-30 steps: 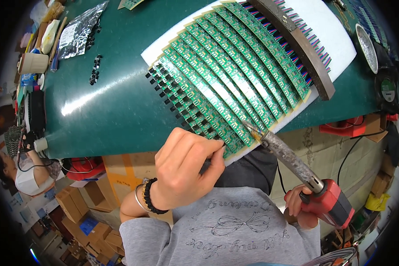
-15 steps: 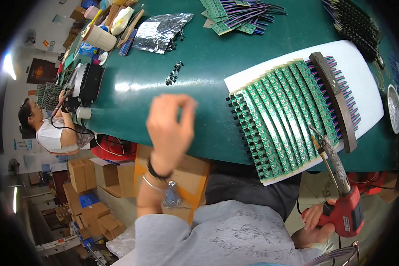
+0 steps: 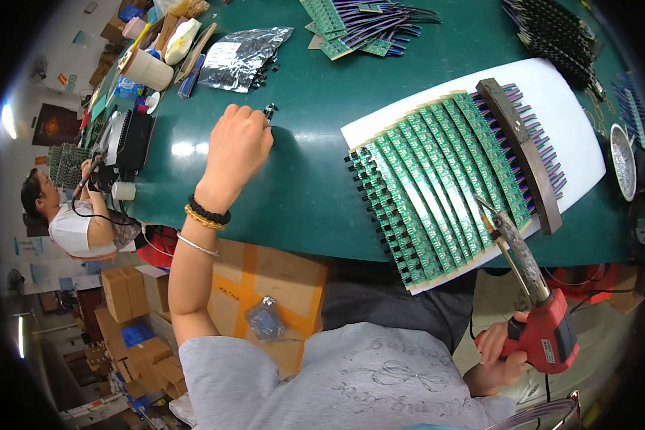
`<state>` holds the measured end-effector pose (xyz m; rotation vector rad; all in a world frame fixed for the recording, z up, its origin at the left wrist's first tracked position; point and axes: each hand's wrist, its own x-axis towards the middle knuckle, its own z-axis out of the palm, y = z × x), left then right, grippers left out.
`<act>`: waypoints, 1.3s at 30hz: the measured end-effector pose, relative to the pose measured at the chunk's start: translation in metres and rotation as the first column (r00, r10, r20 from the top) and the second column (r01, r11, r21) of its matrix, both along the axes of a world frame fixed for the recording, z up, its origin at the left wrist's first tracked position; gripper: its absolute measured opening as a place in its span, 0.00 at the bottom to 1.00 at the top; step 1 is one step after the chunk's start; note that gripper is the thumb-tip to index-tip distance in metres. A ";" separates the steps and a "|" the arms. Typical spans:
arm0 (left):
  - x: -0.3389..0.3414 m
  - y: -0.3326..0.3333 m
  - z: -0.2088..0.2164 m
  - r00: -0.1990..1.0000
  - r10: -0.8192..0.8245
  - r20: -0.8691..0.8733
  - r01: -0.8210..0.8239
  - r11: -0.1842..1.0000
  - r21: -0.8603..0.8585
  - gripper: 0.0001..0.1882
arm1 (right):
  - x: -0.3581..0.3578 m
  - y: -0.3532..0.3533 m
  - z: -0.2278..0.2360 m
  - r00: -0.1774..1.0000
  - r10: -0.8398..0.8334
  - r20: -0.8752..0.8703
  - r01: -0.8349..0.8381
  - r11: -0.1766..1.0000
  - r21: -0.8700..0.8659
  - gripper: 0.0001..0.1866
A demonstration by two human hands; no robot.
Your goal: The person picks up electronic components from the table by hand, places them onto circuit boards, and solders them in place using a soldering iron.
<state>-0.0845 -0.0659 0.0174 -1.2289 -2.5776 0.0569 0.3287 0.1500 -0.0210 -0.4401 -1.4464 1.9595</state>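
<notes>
My left hand (image 3: 240,143) is over the green table with its fingers curled and pressed together. Small black components (image 3: 270,111) lie right at its fingertips; whether any are pinched is hidden. My right hand (image 3: 502,351) grips a red soldering gun (image 3: 552,337) by its handle at the lower right. The gun's long metal barrel points up and left, its tip over a row of green circuit boards (image 3: 437,193). These boards lie side by side on a white foam sheet (image 3: 573,122), with black connectors along their left end. A dark bar (image 3: 519,154) lies across their wires.
A silvery bag (image 3: 244,57) of black parts lies at the far left of the table, near a white cup (image 3: 147,70). Loose wired boards (image 3: 337,32) are at the back. A metal dish (image 3: 623,162) sits at right. Another person (image 3: 86,222) works at far left.
My left hand has moved up and left, to the small black components, which it now partly covers. My right hand and the soldering gun hold nearly the same place over the boards.
</notes>
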 end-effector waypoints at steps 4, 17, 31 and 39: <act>0.019 -0.004 0.011 0.983 -0.077 0.168 0.003 0.916 0.401 0.02 | -0.008 -0.006 -0.001 0.996 0.084 0.039 -0.082 0.995 -0.053 0.39; 0.226 0.073 -0.017 0.585 -0.770 0.256 0.161 0.419 0.894 0.16 | -0.056 -0.015 0.038 0.914 0.279 0.295 -0.218 0.950 -0.225 0.24; 0.219 0.051 0.002 0.608 -0.767 0.206 0.466 0.554 0.690 0.19 | -0.040 0.001 0.012 0.822 0.359 0.442 -0.568 0.558 0.605 0.37; 0.203 0.060 -0.014 0.740 -0.505 0.444 0.121 0.750 0.651 0.16 | 0.024 0.014 0.024 0.890 0.305 0.337 -0.347 0.935 0.068 0.13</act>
